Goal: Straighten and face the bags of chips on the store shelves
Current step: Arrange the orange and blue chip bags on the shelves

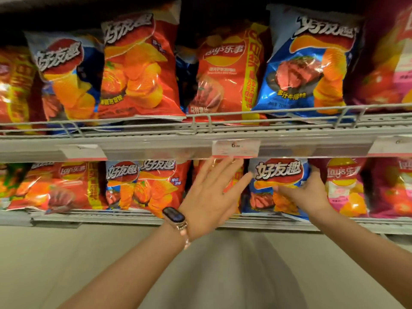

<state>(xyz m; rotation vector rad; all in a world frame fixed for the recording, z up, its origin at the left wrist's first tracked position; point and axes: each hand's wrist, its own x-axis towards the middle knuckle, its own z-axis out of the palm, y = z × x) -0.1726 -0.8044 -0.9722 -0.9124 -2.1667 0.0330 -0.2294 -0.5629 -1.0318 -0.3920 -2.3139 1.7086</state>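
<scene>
Head view: the right hand (308, 192) has its fingers (315, 171) curled round the right edge of a blue chip bag (276, 186) on the lower shelf (124, 219), the thumb lying across the bag's front. The bag stands roughly upright, its logo facing out, just under the price tag (235, 148) on the upper shelf's front rail (156, 146). The left hand (211, 195) is held flat with its fingers (223, 168) straight and spread, holding nothing; it sits in front of a red bag (234, 179) just left of the blue one, and I cannot tell whether the fingertips touch it. A dark smartwatch (174, 214) is on the left wrist. Further left on the lower shelf lie an orange-red bag (156, 186) and a red bag with a yellow stripe (73, 186), both tilted. On the upper shelf, behind a wire guard (267, 111), stand a large blue bag (310, 61), a red one (227, 72) and an orange-red one (138, 68), leaning at differing angles.
</scene>
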